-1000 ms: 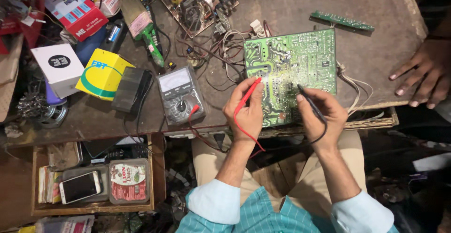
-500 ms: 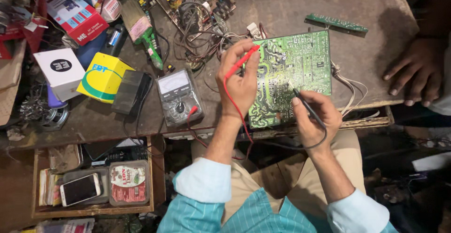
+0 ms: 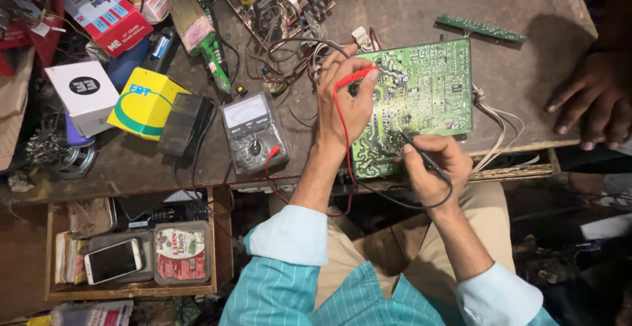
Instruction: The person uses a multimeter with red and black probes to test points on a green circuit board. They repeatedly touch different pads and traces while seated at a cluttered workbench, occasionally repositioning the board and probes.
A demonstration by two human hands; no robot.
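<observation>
On the worn workbench [image 3: 408,10] in front of me lay the green circuit board [image 3: 428,96], near the front edge and a little tilted. My left hand [image 3: 342,99] rested on the board's upper left part, and its fingers were closed around the red probe [image 3: 359,76], whose tip pointed to the right over the solder side. My right hand [image 3: 431,165] was at the lower edge of the board, with the fingers pinched narrow on the black probe [image 3: 411,145]; its tip touched the board. The red wire went down along my left wrist. Just to the left of the board stood the grey multimeter [image 3: 253,132], apart from my hands. Further left were a yellow box [image 3: 141,102] and a white box [image 3: 82,89]. At the far right edge of the table rested another person's hand [image 3: 589,105], well apart from mine.
</observation>
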